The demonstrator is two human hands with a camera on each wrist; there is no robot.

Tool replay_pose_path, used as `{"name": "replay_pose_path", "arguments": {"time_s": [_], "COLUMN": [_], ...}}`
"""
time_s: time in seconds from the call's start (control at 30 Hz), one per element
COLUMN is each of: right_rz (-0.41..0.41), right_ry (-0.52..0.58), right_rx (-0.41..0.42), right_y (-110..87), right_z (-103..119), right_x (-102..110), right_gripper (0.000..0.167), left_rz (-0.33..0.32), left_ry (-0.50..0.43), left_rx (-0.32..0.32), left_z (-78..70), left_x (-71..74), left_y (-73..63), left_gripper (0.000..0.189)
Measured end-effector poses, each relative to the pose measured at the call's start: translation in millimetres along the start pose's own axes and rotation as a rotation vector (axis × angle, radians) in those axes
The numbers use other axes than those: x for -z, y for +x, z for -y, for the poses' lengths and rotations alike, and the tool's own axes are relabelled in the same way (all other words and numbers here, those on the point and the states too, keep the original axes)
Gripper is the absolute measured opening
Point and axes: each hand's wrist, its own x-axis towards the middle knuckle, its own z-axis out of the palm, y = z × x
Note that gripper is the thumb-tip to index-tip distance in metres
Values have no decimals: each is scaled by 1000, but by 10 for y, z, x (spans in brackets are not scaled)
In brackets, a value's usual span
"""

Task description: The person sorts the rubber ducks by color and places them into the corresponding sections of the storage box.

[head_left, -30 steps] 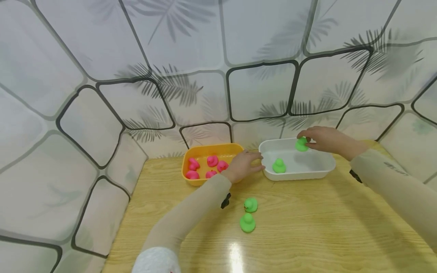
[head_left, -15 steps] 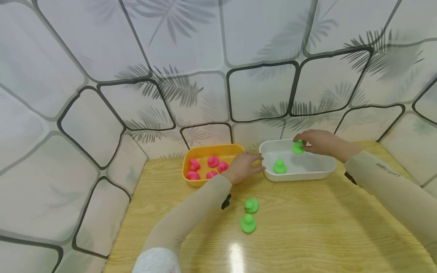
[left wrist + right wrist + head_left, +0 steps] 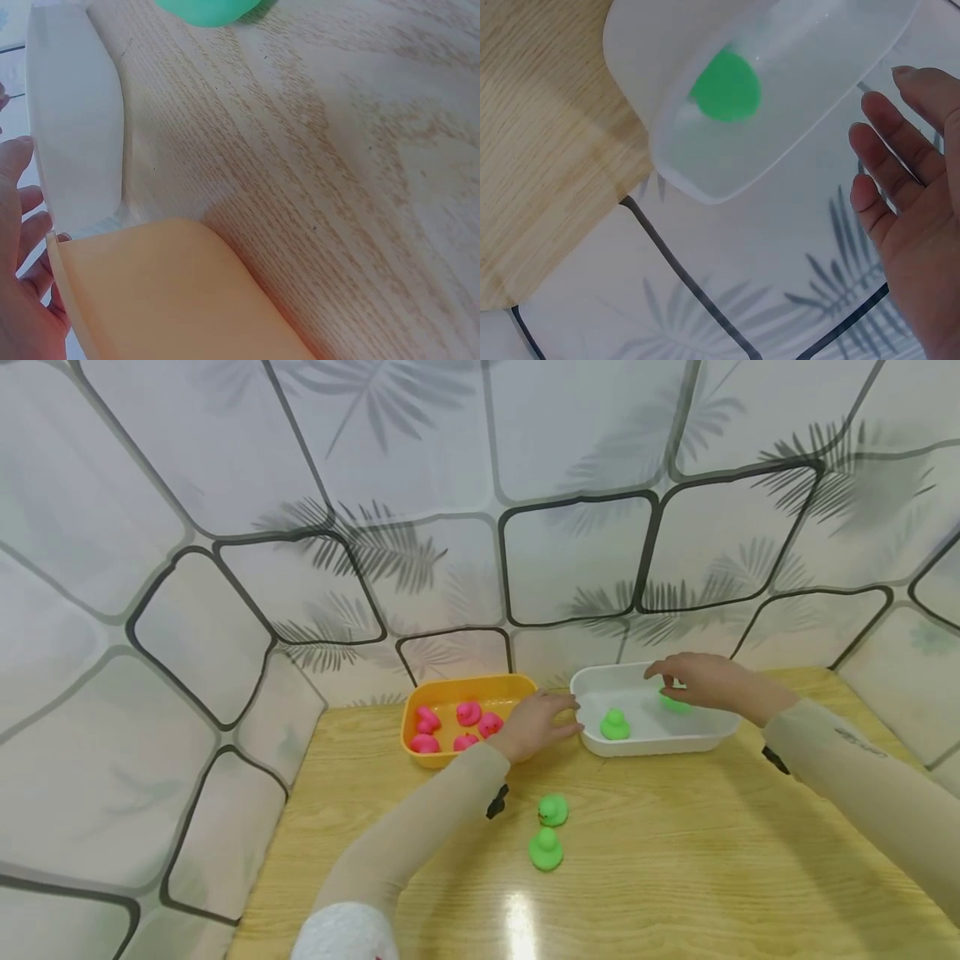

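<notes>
My right hand (image 3: 705, 681) hovers over the right part of the white plastic container (image 3: 660, 747), fingers loose and holding nothing. Beneath it a green rubber duck (image 3: 675, 702) lies inside, partly hidden by the hand; the right wrist view shows a green duck (image 3: 727, 86) in the container, apart from the fingers. Another green duck (image 3: 615, 725) sits in the container's left half. My left hand (image 3: 534, 725) spans from the orange container (image 3: 472, 687) to the white one, its relaxed fingertips at the white container's left rim. Several pink ducks (image 3: 468, 713) lie in the orange container.
Two green ducks, one behind (image 3: 552, 810) and one in front (image 3: 546, 850), stand on the wooden table (image 3: 675, 860) near its middle. A patterned wall covering (image 3: 577, 560) rises directly behind both containers.
My right hand has let go of the green duck, which now lies in the white container, and the fingers have spread. The left hand stays where it was.
</notes>
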Motion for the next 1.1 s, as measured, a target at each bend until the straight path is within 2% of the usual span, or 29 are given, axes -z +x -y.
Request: {"name": "replay_pose_path", "arguments": {"time_s": [0.27, 0.5, 0.8, 1.1], "right_rz": [-63, -166, -181, -166], "right_ry": [0, -4, 21, 35], "right_rx": [82, 259, 368, 441], "right_y": [-116, -168, -190, -208], "right_z": [208, 421, 727, 968], "right_x": [-54, -169, -312, -527], "right_gripper": [30, 27, 24, 24], "left_rz": [-2, 1, 7, -2], "left_ry": [-10, 3, -28, -60], "left_rx": [-11, -2, 19, -13], "left_z": [16, 13, -5, 53], "left_x": [-6, 7, 30, -8], "left_y": [31, 40, 19, 19], "left_gripper": [47, 46, 44, 43]}}
